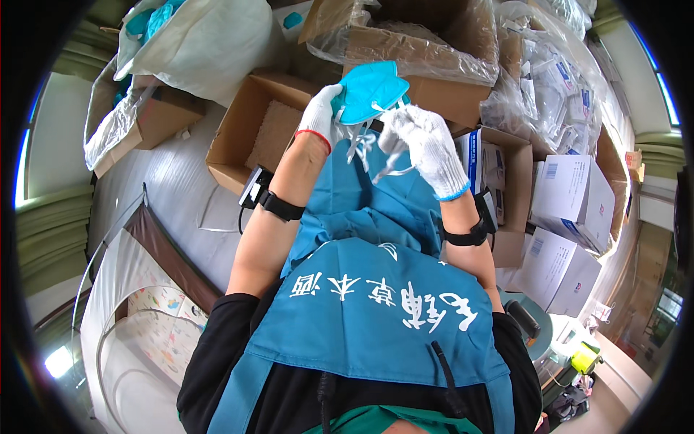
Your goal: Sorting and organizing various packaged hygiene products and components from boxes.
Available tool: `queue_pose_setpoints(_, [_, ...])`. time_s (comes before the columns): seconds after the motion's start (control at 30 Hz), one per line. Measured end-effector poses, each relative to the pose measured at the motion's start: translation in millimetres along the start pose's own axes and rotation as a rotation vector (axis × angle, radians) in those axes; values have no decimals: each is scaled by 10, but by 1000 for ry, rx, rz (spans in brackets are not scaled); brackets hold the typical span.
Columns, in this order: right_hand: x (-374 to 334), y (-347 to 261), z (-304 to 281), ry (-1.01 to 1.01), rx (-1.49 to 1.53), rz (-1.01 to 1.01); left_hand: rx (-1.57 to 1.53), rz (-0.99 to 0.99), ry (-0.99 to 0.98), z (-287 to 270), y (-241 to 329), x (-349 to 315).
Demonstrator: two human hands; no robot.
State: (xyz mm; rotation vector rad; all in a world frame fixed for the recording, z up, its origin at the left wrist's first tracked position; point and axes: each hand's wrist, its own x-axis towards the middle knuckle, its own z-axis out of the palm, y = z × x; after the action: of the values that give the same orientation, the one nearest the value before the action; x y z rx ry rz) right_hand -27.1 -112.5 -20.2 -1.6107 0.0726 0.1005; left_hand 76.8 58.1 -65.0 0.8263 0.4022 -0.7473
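A turquoise face mask (pixel 372 88) is held up in front of me, above my lap. My left hand (pixel 320 114), in a white knit glove with a red cuff, grips the mask by its left edge. At the mask's lower right, my right hand (pixel 425 143), gloved in white with a blue cuff, has its fingers pinched around the white ear straps (pixel 392 171). Loops of strap dangle below the mask between both hands. Just beyond the mask stands an open cardboard box (pixel 434 88) lined with clear plastic.
An open brown box (pixel 238 148) sits left of my hands. Behind it bulges a white sack (pixel 217 54) holding turquoise pieces. On the right are a clear bag of packets (pixel 553 94), a box with blue-and-white packs (pixel 491 165) and two white cartons (pixel 573 194). A fabric tent (pixel 155 311) stands left.
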Motion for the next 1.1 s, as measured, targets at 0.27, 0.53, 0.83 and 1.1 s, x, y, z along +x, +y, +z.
queue_pose_setpoints(0.27, [39,163,-244,457,9,-119,539,371,48,96,0,-330])
queue_pose_setpoints(0.53, [31,-144,-344,347,-440,-297,614,475,-95,33,-157,-369])
queue_pose_setpoints(0.83, [-99,89,-243,280,10,114,493,487,47,-38,-169,-292])
queue_pose_setpoints(1.1, [-44,-37,-86,339,-152,105,286,304,-99,79,-232,-290])
